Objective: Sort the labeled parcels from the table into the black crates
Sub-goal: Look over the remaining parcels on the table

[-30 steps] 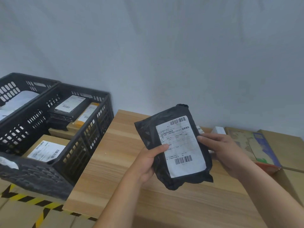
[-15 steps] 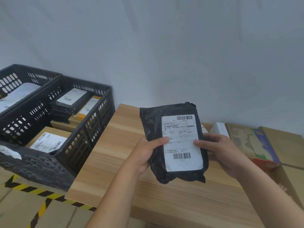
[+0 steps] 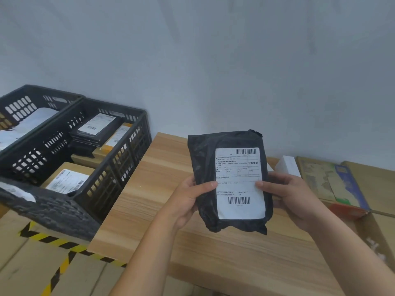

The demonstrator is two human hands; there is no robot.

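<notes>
- Black parcel: held upright in the air above the wooden table, clear of every surface, with its white shipping label facing the camera.
- Left hand: grips the parcel's left edge. The thumb lies across the front with its tip on the label's left margin; the other fingers curl behind the bag, out of sight.
- Right hand: grips the right edge at the same height. The thumb tip rests on the label's right margin; the fingers wrap behind the bag.
- Near crate: black, standing just beside the table's left end. It holds a dark labelled parcel at the back, a tan box beside that, and a labelled cardboard box at the front.
- Far crate: directly beside the near crate, on its left. White contents show inside; detail not legible.
- Table, far right: a small white box just beyond the right hand, next to a flat printed carton.
- Floor: yellow-and-black tape runs below the crates.
</notes>
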